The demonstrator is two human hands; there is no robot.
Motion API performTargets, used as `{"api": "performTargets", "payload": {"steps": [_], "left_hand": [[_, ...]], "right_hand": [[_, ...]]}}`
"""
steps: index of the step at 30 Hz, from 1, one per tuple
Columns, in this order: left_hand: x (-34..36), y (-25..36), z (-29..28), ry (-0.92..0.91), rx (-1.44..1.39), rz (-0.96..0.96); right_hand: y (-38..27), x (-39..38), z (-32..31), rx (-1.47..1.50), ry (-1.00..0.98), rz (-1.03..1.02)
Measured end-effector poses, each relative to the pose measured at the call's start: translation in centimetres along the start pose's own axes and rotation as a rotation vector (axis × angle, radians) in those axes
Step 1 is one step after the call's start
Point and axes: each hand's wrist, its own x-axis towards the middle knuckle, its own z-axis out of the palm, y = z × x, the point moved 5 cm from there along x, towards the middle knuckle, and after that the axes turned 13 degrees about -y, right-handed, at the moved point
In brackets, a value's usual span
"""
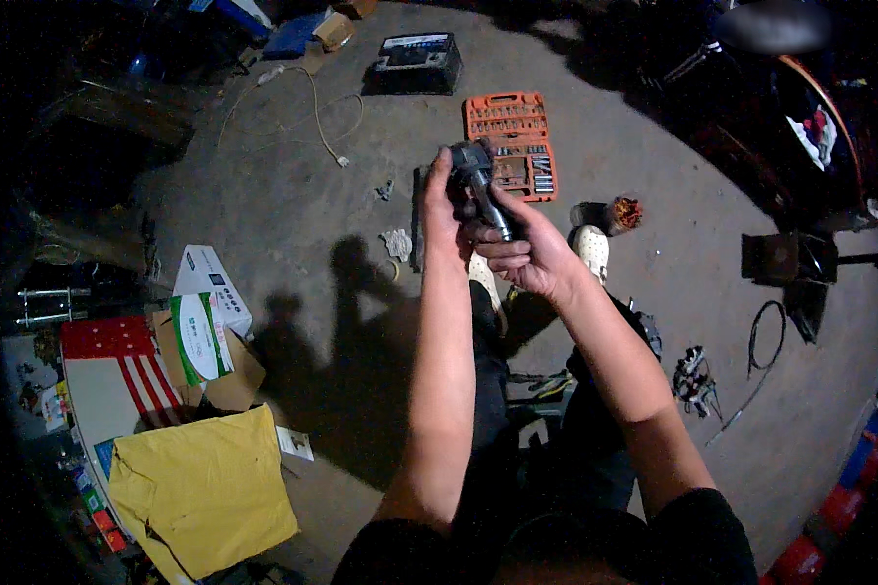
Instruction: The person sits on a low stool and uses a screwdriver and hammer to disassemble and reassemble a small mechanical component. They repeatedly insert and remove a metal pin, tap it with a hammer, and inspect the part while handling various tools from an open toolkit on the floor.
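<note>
A dark metal part [468,162] with a shiny cylindrical shaft is held up between both hands over my shoes. My left hand [443,210] grips its dark upper end, thumb along the side. My right hand [519,239] has its fingers wrapped round the shiny lower shaft. Behind the part, on the floor, lies an open orange socket-set case [507,117], partly hidden by the hands. A long dark object [419,239] lies beside my left hand, also partly covered.
A car battery [412,63], coiled cord [317,107] and crumpled white glove [395,244] lie on the floor. Boxes [210,288] and a yellow envelope [200,483] are left. A rusty-topped cylinder [624,214], dark metal stand [788,263] and hose [766,336] are right.
</note>
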Motion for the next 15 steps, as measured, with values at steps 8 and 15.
{"api": "performTargets", "payload": {"steps": [8,15], "left_hand": [[0.2,-0.2,1.4,-0.138,-0.089,0.050],[0.6,-0.5,2.1,0.041,0.180,0.009]], "right_hand": [[-0.2,-1.6,0.4,-0.099,0.099,0.021],[-0.7,-2.0,0.5,-0.286,0.227,-0.004]]}}
